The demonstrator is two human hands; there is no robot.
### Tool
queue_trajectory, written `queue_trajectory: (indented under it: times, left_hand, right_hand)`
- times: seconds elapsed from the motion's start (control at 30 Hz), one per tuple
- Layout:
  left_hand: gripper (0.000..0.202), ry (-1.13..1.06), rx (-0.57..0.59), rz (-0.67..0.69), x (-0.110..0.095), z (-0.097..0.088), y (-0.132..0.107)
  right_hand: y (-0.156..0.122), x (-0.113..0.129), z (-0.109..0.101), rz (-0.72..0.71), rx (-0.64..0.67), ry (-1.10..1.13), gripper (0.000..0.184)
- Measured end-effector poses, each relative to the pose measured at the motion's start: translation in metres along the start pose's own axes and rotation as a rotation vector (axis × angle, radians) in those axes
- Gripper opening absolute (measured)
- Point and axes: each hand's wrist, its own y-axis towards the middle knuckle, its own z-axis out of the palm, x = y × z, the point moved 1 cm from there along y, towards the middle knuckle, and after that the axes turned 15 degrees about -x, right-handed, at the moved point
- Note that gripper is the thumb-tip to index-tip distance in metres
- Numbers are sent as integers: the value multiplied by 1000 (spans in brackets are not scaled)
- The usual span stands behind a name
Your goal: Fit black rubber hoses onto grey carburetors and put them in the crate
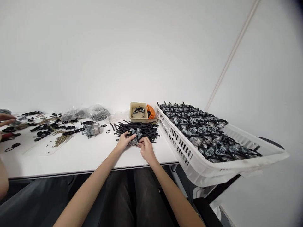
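Note:
A small grey metal carburetor [135,134] is held just above the table's front part. My left hand [123,142] grips it from the left, thumb laid across its near side. At its lower right, the fingertips of my right hand [146,149] are pinched together; what is between them is too small to make out. Right behind both hands lies a loose pile of short black rubber hoses [151,130]. Another carburetor [91,129] rests on the table to the left, near a black O-ring [108,131].
A white plastic crate [189,157] full of carburetors with black hoses stands on the right. Behind the hoses are a beige tray [134,119] and an orange basket [151,110]. Bags of grey parts [98,113], brass pieces [62,138] and a co-worker's hand [6,119] are leftward.

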Motion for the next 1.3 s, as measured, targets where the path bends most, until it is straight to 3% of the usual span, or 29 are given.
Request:
queue_trajectory:
  times: [0.13,0.47,0.83,1.1,1.2,1.3]
  left_hand:
    - [38,16,-12,-5,3,0,1]
    - [38,74,-36,2,5,-1,2]
    - [35,30,-40,-54,-2,0,-2]
    - [33,-73,-26,-77,4,-1,1]
    - [33,-157,-15,-149,7,-2,2]
    - [39,-222,-4,-271,8,-4,3]
  right_hand:
    - [1,-1,1,43,12,20,14]
    - [2,2,-2,-40,-14,-114,16]
    - [2,1,1,-49,4,-216,18]
    - [2,5,-2,-50,-36,-177,14]
    - [3,8,-5,-66,-70,-100,7]
    - [5,3,-7,35,-183,9,10]
